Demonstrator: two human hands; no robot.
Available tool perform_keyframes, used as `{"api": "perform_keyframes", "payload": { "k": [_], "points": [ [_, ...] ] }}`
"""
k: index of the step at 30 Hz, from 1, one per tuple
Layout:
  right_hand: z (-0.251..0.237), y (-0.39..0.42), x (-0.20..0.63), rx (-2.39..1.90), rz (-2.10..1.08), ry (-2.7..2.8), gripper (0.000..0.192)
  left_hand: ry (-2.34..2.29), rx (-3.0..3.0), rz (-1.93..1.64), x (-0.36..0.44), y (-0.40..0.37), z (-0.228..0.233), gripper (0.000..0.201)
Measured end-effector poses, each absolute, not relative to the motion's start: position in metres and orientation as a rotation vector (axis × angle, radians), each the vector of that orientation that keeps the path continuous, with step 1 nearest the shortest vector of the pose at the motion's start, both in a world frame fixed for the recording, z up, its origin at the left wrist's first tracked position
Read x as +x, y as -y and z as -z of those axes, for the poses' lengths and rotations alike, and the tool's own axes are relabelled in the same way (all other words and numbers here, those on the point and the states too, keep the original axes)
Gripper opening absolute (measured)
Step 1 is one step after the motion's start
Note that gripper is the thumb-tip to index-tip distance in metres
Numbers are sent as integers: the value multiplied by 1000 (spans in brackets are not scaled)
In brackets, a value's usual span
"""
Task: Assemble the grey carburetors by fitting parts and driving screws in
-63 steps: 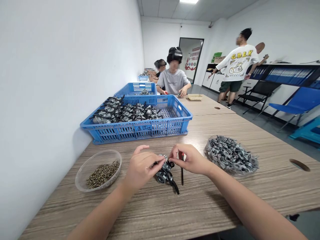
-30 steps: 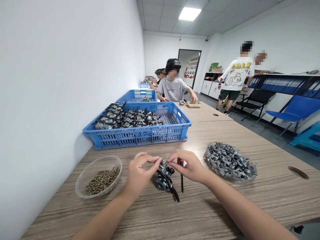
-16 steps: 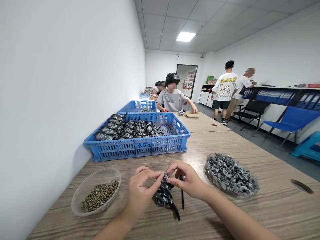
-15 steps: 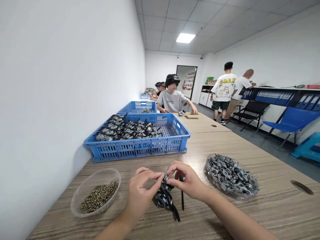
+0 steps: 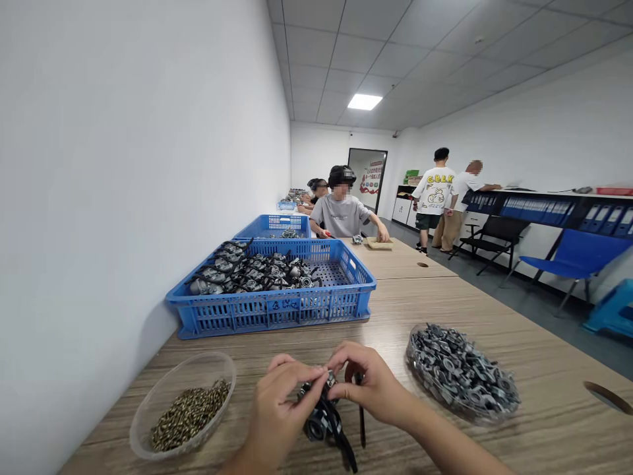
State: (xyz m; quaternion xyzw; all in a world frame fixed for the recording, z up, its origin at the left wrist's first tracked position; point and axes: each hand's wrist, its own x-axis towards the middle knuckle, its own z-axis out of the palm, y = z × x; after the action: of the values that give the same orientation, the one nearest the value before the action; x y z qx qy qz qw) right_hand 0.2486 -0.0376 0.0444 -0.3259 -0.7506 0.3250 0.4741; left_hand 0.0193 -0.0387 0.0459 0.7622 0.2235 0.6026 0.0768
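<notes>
2 hands pinch a small metal assembly over the table

Both hands meet low in the view, above the near edge of the wooden table (image 5: pixel 494 303). The left hand (image 5: pixel 277 412) curls around the left side of a small metal assembly (image 5: pixel 319 412), thumb and forefinger pinched on its top. The right hand (image 5: pixel 368 389) pinches the same top from the other side, fingertips touching the part, while a thin dark tool (image 5: pixel 361 419) hangs down from its grip beside the assembly. A black strap (image 5: pixel 341 442) trails from the assembly toward the bottom edge.

To the left, near the wall, stands a clear bowl (image 5: pixel 163 396) holding small brass-coloured screws (image 5: pixel 190 415). To the right sits a clear dish (image 5: pixel 462 412) heaped with grey metal fittings (image 5: pixel 462 369).

Further back, a blue crate (image 5: pixel 271 310) holds many similar assemblies with black straps, packed toward its left half. Behind it is a second blue crate (image 5: pixel 274 224).

Beyond, a seated person in a grey shirt (image 5: pixel 342 214) works at the table, with another seated behind. 2 people (image 5: pixel 445 194) stand by the shelving at the far right, past a blue chair (image 5: pixel 568 254).
</notes>
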Motion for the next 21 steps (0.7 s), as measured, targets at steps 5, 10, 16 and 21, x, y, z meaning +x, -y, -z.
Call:
{"api": "perform_keyframes", "payload": {
  "k": [5, 10, 16, 21],
  "points": [
    [-36, 35, 243, -835, -794, 1767, 41, -664, 2309, -1846, 20, 38, -43, 16],
    [-33, 38, 237, -857, -737, 1721, 34, -647, 2429, -1835, 15, 37, -44, 17],
    [-39, 41, 240, -782, -595, 1788, 22, -610, 2521, -1771, 11, 36, -48, 16],
    [-46, 43, 243, -748, -573, 1828, 26, -641, 2438, -1780, 10, 34, -50, 16]
  ]
}}
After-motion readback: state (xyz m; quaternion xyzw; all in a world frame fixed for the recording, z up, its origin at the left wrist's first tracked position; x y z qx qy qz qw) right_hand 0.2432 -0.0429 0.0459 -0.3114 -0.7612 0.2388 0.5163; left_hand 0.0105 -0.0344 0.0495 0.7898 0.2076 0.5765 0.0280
